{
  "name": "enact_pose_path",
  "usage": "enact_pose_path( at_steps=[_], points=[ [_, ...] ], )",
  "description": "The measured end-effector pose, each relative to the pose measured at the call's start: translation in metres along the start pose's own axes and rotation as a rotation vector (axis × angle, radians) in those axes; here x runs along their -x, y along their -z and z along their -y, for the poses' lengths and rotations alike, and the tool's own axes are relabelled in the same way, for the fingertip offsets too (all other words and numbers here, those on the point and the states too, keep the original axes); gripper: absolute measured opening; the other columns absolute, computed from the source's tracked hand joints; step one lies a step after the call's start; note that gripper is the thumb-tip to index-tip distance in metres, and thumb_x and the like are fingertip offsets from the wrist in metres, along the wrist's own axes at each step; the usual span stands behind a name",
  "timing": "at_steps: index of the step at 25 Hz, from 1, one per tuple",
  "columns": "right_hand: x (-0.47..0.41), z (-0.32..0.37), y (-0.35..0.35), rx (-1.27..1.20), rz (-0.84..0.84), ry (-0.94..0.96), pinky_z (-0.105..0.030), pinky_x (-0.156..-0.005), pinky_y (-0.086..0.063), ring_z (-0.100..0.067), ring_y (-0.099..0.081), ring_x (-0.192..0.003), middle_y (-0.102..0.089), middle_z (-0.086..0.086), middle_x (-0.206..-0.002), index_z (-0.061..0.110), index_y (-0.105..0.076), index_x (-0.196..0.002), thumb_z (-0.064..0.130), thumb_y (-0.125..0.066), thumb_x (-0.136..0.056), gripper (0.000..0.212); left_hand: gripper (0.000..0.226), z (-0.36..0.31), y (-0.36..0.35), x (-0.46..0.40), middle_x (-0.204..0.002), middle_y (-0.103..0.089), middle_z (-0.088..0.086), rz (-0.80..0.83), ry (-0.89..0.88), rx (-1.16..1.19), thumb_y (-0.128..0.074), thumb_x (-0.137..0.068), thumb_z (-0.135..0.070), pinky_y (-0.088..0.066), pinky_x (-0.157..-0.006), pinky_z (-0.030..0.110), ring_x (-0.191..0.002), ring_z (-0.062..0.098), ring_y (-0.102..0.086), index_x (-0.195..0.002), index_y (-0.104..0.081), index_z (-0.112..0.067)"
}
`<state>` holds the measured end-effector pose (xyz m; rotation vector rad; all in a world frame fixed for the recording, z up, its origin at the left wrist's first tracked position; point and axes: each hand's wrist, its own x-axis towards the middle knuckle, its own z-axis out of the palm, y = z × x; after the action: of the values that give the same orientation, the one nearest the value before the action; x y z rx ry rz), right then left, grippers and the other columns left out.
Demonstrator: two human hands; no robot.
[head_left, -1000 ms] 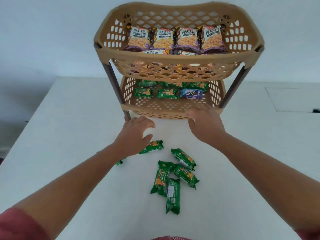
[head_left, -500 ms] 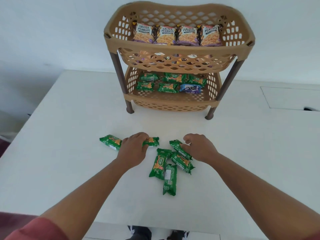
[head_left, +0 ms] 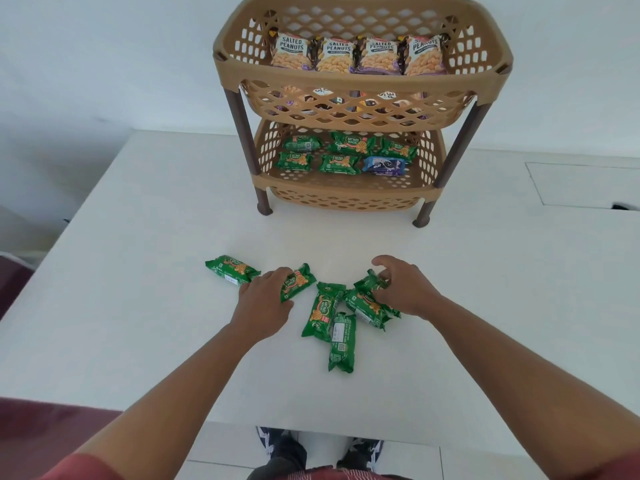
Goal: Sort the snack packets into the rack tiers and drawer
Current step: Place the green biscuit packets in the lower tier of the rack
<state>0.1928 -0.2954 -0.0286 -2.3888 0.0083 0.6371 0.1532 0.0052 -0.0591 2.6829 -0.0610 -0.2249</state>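
A tan two-tier rack (head_left: 360,195) stands at the back of the white table (head_left: 138,306). Its top tier holds salted peanut packets (head_left: 337,55); its lower tier holds green biscuit packets (head_left: 339,164) and one blue packet (head_left: 384,165). Several green biscuit packets lie loose in front of me. My left hand (head_left: 265,303) closes on one green packet (head_left: 298,282). My right hand (head_left: 403,289) grips another green packet (head_left: 370,282) at the right of the pile. A further packet (head_left: 232,269) lies apart at the left, two more (head_left: 323,311) (head_left: 343,342) between my hands.
The table's front edge (head_left: 311,427) is close to my body, with my shoes on the floor below. A rectangular panel (head_left: 585,185) is set into the table at the far right. A white wall rises behind the rack.
Both hands have drawn back from the rack's lower tier to the loose pile and closed on packets. My view has pulled away from the rack.
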Motion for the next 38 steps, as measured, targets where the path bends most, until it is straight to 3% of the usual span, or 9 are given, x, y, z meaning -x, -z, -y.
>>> enact_pose_path(
  at_steps=[5, 8, 12, 17, 22, 25, 30, 35, 38],
  points=[
    [-0.004, -0.005, 0.004, -0.33, -0.154, -0.136, -0.032, -0.065, -0.054, -0.019, -0.064, -0.089, -0.059, 0.002, -0.105, 0.021, -0.056, -0.13, 0.016, -0.082, -0.074, 0.061, 0.056, 0.001, -0.002, 0.004, -0.11, -0.066, -0.004, -0.004, 0.026, -0.021, -0.065, -0.091, -0.044, -0.042, -0.093, 0.042, -0.102, 0.024, -0.061, -0.14, -0.044, -0.026],
    [-0.009, -0.008, 0.013, -0.629, -0.232, -0.203, -0.042, -0.074, -0.056, -0.028, -0.066, -0.081, -0.068, -0.014, -0.099, 0.01, -0.065, -0.109, 0.006, -0.078, -0.079, 0.033, 0.062, -0.003, 0.003, 0.004, -0.119, -0.065, 0.0, -0.02, 0.038, 0.048, -0.067, -0.091, -0.035, -0.046, -0.096, 0.043, -0.109, 0.027, -0.061, -0.146, -0.042, -0.021],
    [-0.006, 0.004, 0.032, -0.987, -0.222, -0.206, -0.043, -0.087, -0.061, -0.027, -0.072, -0.096, -0.071, -0.016, -0.108, 0.01, -0.061, -0.11, 0.007, -0.079, -0.084, 0.033, 0.062, -0.012, 0.023, -0.002, -0.134, -0.058, 0.004, -0.07, -0.031, 0.148, -0.065, -0.093, -0.028, -0.044, -0.102, 0.047, -0.12, 0.028, -0.055, -0.15, -0.042, -0.017],
    [-0.007, 0.039, 0.058, -0.976, -0.267, -0.114, -0.03, -0.067, -0.042, -0.015, -0.054, -0.08, -0.068, -0.004, -0.104, 0.021, -0.061, -0.125, 0.024, -0.08, -0.086, 0.043, 0.063, -0.034, 0.075, -0.037, -0.139, -0.051, -0.002, -0.114, -0.107, 0.079, -0.056, -0.091, -0.035, -0.033, -0.105, 0.047, -0.123, 0.025, -0.044, -0.151, -0.04, -0.026],
    [-0.013, 0.067, 0.089, -1.054, -0.25, 0.051, -0.029, -0.071, -0.058, -0.021, -0.072, -0.1, -0.072, -0.009, -0.115, 0.021, -0.059, -0.107, 0.009, -0.082, -0.084, 0.035, 0.056, -0.056, 0.123, -0.08, -0.121, -0.051, -0.014, -0.152, -0.244, 0.035, -0.057, -0.079, -0.033, -0.028, -0.096, 0.04, -0.113, 0.018, -0.043, -0.134, -0.05, -0.035],
    [-0.026, 0.078, 0.103, -0.919, -0.324, 0.092, -0.033, -0.073, -0.064, -0.024, -0.073, -0.1, -0.066, -0.012, -0.118, 0.016, -0.054, -0.1, 0.005, -0.084, -0.08, 0.038, 0.056, -0.064, 0.138, -0.113, -0.131, -0.055, -0.005, -0.19, -0.298, -0.087, -0.064, -0.08, -0.025, -0.026, -0.102, 0.044, -0.126, 0.023, -0.041, -0.134, -0.05, -0.031],
    [-0.059, 0.086, 0.119, -0.446, -0.445, 0.126, -0.014, -0.035, -0.038, 0.003, -0.061, -0.058, -0.062, 0.014, -0.103, 0.03, -0.057, -0.108, 0.025, -0.082, -0.083, 0.035, 0.058, -0.074, 0.139, -0.163, -0.139, -0.058, -0.002, -0.169, -0.296, -0.189, -0.07, -0.081, -0.023, -0.027, -0.112, 0.053, -0.134, 0.027, -0.043, -0.135, -0.05, -0.031],
    [-0.115, 0.085, 0.136, 0.126, -0.445, 0.172, -0.027, -0.073, -0.044, -0.016, -0.06, -0.091, -0.066, 0.0, -0.128, 0.024, -0.063, -0.134, 0.03, -0.07, -0.089, 0.046, 0.056, -0.068, 0.137, -0.219, -0.141, -0.059, -0.002, -0.093, -0.278, -0.398, -0.075, -0.08, -0.029, -0.033, -0.114, 0.053, -0.136, 0.028, -0.046, -0.132, -0.054, -0.032],
    [-0.147, 0.077, 0.141, 0.371, -0.363, 0.109, -0.03, -0.076, -0.042, -0.03, -0.062, -0.107, -0.066, -0.008, -0.126, 0.018, -0.065, -0.129, 0.022, -0.07, -0.089, 0.041, 0.052, -0.061, 0.13, -0.243, -0.135, -0.062, 0.003, -0.023, -0.245, -0.496, -0.076, -0.079, -0.026, -0.051, -0.09, 0.045, -0.123, 0.03, -0.057, -0.127, -0.056, -0.025]
  ],
)
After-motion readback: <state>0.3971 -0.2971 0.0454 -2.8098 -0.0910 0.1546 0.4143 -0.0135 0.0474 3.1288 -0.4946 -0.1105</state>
